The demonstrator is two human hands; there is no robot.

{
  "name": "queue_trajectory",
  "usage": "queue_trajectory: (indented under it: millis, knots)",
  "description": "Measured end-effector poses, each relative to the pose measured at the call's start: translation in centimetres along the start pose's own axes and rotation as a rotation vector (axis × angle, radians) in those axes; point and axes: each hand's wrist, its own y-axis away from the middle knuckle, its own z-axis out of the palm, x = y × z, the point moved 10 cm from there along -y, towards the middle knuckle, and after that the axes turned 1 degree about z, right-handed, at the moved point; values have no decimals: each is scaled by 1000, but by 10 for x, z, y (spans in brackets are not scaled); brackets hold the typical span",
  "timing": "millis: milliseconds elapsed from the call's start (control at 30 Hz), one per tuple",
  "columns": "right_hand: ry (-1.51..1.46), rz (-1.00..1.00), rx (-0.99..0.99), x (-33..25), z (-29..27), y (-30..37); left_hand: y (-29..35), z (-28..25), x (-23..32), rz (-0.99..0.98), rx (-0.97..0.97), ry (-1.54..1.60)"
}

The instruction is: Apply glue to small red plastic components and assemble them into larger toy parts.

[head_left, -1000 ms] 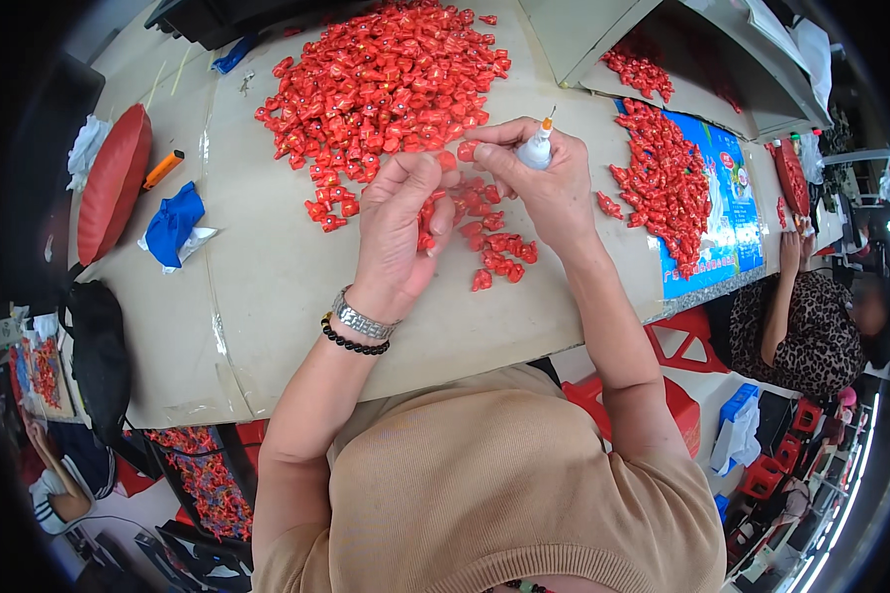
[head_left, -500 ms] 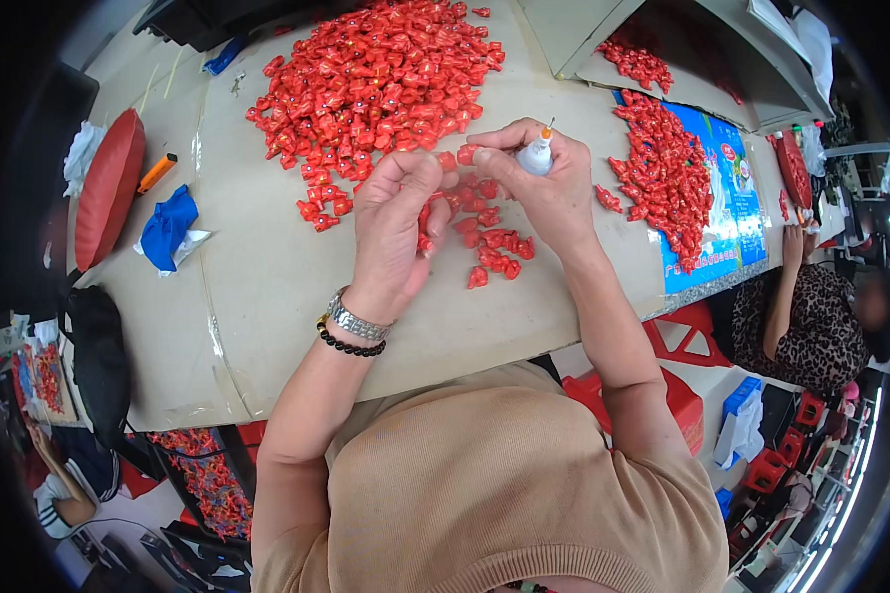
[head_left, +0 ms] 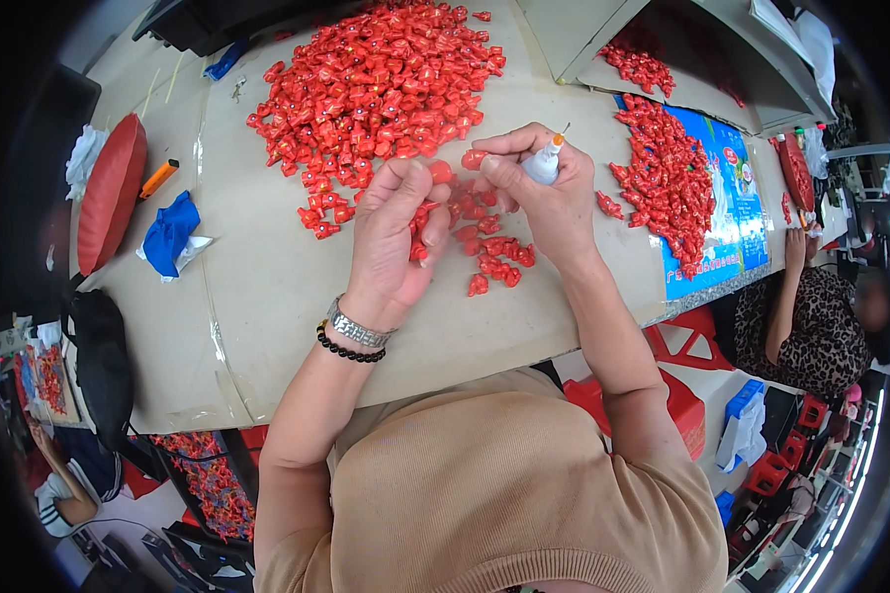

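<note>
My left hand (head_left: 398,232) pinches a small red plastic piece (head_left: 440,172) between thumb and forefinger, and more red pieces sit under its curled fingers. My right hand (head_left: 549,188) is closed around a small white squeeze bottle (head_left: 541,165) with an orange collar and a thin needle tip pointing up and right. The same hand's thumb and forefinger pinch another red piece (head_left: 473,159). A narrow gap separates the two pinched pieces. Below and between the hands lies a loose group of red pieces (head_left: 501,259). What each piece depicts is too small to tell.
A large heap of red pieces (head_left: 376,84) covers the table's far middle. Another pile (head_left: 667,188) rests on a blue printed sheet (head_left: 737,198) at right, beside a grey metal box (head_left: 603,35). A red dish (head_left: 112,198), orange marker (head_left: 158,178) and blue cloth (head_left: 171,232) lie left.
My hands have drawn slightly apart, separating the two red pieces. The bottle in my right hand has tilted, its needle now leaning to the right.
</note>
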Motion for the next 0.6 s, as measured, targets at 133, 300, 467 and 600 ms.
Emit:
queue_trajectory:
  millis: [133, 300, 467, 600]
  knots:
    - [-92, 36, -30, 6, -2, -4, 1, 2, 2, 5, -18, 43]
    - [-227, 152, -46, 22, -4, -6, 1, 6, 2, 0, -41, 38]
    - [-265, 169, -59, 24, -2, -4, 2, 7, 2, 2, -51, 35]
    - [-211, 122, -24, 21, -4, -5, 2, 7, 2, -6, -41, 38]
